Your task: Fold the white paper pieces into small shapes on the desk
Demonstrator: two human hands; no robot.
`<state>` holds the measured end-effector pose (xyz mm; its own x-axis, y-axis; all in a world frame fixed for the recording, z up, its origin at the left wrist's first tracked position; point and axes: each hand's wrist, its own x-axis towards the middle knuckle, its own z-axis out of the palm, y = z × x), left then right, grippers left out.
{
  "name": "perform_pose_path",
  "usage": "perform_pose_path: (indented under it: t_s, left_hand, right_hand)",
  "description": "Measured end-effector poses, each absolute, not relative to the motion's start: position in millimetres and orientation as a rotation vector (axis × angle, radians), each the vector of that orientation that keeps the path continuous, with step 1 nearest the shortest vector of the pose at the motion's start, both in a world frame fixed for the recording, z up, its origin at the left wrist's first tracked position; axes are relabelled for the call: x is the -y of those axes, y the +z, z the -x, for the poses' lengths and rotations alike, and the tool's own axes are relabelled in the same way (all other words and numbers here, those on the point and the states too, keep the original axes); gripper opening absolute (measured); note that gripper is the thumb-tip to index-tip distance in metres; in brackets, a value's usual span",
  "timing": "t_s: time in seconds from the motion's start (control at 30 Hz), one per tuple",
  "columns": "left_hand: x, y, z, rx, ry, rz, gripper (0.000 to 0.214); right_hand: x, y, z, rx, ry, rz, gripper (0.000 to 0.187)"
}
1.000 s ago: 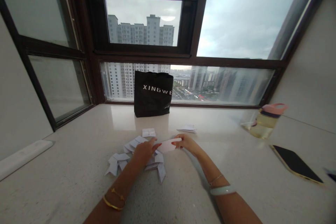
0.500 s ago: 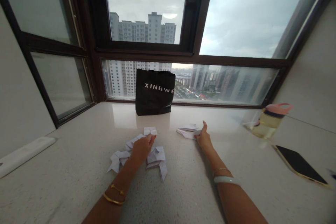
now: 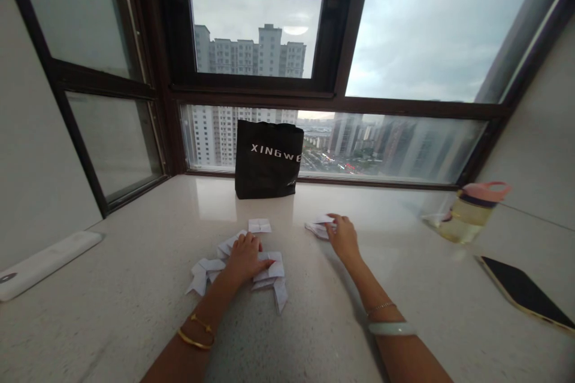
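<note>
In the head view, my left hand [image 3: 245,258] rests over a cluster of folded white papers, its thumb spread away from the fingers. The thumb tip touches a folded paper piece [image 3: 271,275] on the right of the cluster. Another folded piece [image 3: 204,275] with pointed ends lies left of the wrist, and more paper is partly hidden under the hand. A small creased paper square [image 3: 259,225] lies just beyond the fingers. To the right, my right hand [image 3: 345,239] pinches a folded paper [image 3: 318,229] by its right end, thumb and forefinger closed on it.
A black bag [image 3: 268,161] with white lettering stands by the window. At the right are a bottle [image 3: 469,215] with a pink lid and a dark phone-like slab [image 3: 523,290]. A long white device [image 3: 49,263] lies at the left on the pale speckled countertop [image 3: 314,323].
My left hand has left the small paper square, drawn back and spread its thumb over the right-hand folded piece. My right hand has turned over the folded paper, its upright finger now lowered.
</note>
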<state>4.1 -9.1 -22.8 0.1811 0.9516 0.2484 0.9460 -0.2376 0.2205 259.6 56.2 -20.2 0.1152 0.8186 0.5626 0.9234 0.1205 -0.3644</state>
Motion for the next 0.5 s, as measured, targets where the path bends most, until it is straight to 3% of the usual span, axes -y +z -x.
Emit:
perform_pose_path:
  t_s: [0.2,0.37,0.5]
  left_hand:
    - [2,-28,-8,-1.826,0.739,-2.248,0.041]
    - [-3,-25,-10,-1.506,1.079,-1.802,0.041]
    - [-2,-20,-12,-1.174,1.215,-1.589,0.041]
  right_hand:
    - [-33,-32,-193,2.190,0.550,1.251,0.032]
    - [-25,-33,-173,1.980,1.096,1.076,0.036]
    - [-26,-24,-177,1.787,1.242,1.046,0.041]
